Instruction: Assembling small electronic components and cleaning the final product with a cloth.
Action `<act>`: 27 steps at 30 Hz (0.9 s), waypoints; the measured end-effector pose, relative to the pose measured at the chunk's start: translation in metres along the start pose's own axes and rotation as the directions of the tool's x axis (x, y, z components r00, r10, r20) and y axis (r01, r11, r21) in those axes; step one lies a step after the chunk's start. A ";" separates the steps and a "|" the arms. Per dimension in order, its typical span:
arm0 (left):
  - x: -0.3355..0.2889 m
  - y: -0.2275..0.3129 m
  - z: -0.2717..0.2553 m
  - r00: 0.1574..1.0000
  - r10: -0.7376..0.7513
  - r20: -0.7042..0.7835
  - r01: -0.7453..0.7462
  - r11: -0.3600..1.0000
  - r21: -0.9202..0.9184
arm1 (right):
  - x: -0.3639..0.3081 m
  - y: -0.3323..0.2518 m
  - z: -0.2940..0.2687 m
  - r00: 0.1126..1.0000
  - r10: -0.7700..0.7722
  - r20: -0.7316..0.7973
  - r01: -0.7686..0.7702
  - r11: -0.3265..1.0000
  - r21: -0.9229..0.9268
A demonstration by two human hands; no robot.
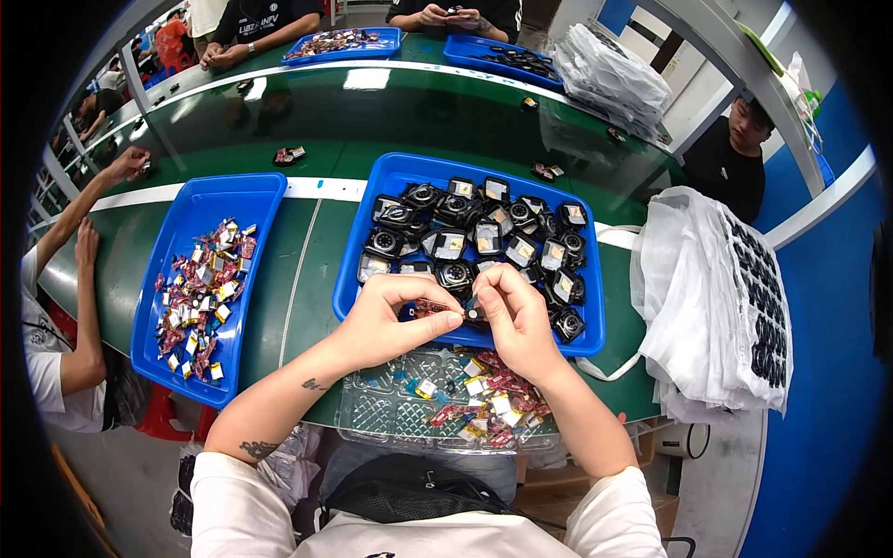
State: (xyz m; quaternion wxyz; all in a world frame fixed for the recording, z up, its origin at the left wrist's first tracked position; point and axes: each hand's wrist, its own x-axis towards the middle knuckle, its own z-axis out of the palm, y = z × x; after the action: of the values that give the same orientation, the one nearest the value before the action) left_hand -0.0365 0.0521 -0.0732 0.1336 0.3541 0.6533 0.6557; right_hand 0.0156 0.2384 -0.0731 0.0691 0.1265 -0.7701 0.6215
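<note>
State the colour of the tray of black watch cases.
The tray is blue, seen in the head view.

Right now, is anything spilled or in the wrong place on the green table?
Maybe: a few loose parts lie scattered across the far side of the table, outside the trays. That looks odd because most are gathered in piles, but it could be on purpose.

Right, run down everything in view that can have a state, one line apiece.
Left hand, fingers pinched on a small part.
Right hand, fingers closed on the same part, it seems.
Front blue tray, loaded.
Black watch cases, jumbled, facing various ways.
Left blue tray, partly filled.
Red circuit boards, loosely heaped.
Clear plastic tray, partly covered by parts.
White-wrapped stack, piled.
Green conveyor belt, moving or stopped: cannot tell.
</note>
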 end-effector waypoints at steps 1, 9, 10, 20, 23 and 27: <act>-0.001 0.000 0.001 1.000 0.001 0.000 -0.001 1.000 0.000 | 0.000 0.004 -0.001 0.999 0.038 -0.017 -0.038 0.999 0.020; -0.001 -0.006 -0.003 0.972 -0.061 -0.228 -0.017 0.946 -0.324 | 0.002 -0.015 0.003 0.961 -0.193 0.197 0.250 0.912 -0.324; -0.001 -0.006 -0.004 0.970 -0.092 -0.225 0.006 0.934 -0.357 | 0.002 -0.012 0.004 0.960 -0.194 0.200 0.251 0.912 -0.324; 0.001 -0.010 -0.001 0.957 -0.102 -0.271 -0.003 0.933 -0.359 | -0.001 -0.015 0.009 0.989 -0.144 -0.030 0.064 0.608 -0.791; -0.001 -0.009 -0.002 0.954 -0.116 -0.278 0.019 0.945 -0.328 | -0.002 -0.015 0.013 0.989 -0.116 -0.092 -0.005 0.596 -0.803; 0.001 -0.007 0.000 0.958 -0.104 -0.268 0.013 0.947 -0.321 | 0.004 -0.013 0.007 0.995 -0.055 -0.085 -0.041 0.547 -0.836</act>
State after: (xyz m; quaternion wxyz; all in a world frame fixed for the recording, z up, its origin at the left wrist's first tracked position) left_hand -0.0388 0.0538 -0.0800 0.1140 0.2117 0.5627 0.7909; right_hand 0.0160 0.2288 -0.0614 0.1623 0.0497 -0.9679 0.1852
